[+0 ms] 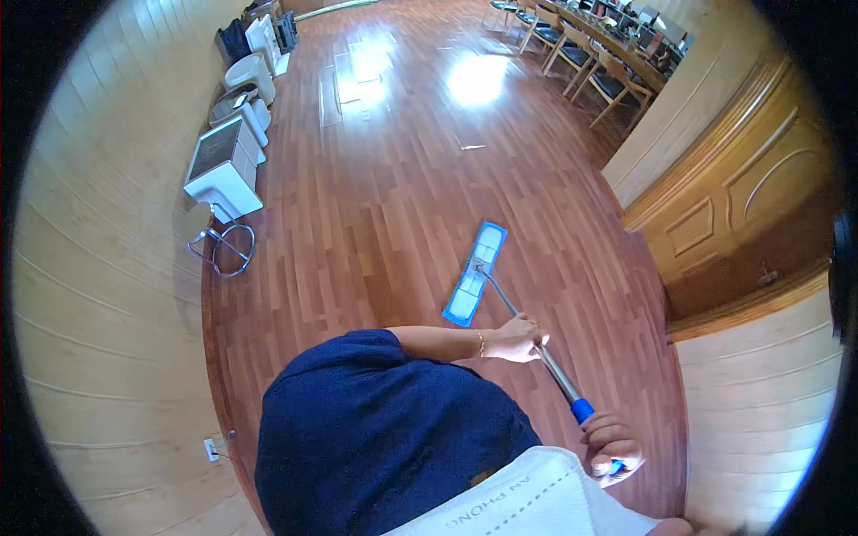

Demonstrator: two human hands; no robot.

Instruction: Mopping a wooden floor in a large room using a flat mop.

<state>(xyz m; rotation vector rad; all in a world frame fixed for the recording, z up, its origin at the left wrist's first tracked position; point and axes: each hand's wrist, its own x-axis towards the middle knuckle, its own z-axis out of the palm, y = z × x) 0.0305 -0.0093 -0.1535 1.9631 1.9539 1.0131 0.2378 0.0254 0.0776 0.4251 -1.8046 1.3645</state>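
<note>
A flat mop (pixel 467 287) with a blue rectangular head and white panels on top lies on the wooden floor (pixel 393 214), tilted across the view. Its metal pole runs from the head back toward me, to the lower right. My left hand (pixel 517 339), with a bracelet at the wrist, is closed around the middle of the pole. Further up, at the blue grip, my right hand (pixel 612 448) wraps the end of the pole. A dark blue sleeve covers my left upper arm.
Along the left wall stand a round chrome-framed stool (pixel 234 250), a white cabinet (pixel 234 174) and several white fixtures. At the right is a wooden door (pixel 742 210). Wooden chairs (pixel 617 89) line a long cluttered table (pixel 617 40) at the far right.
</note>
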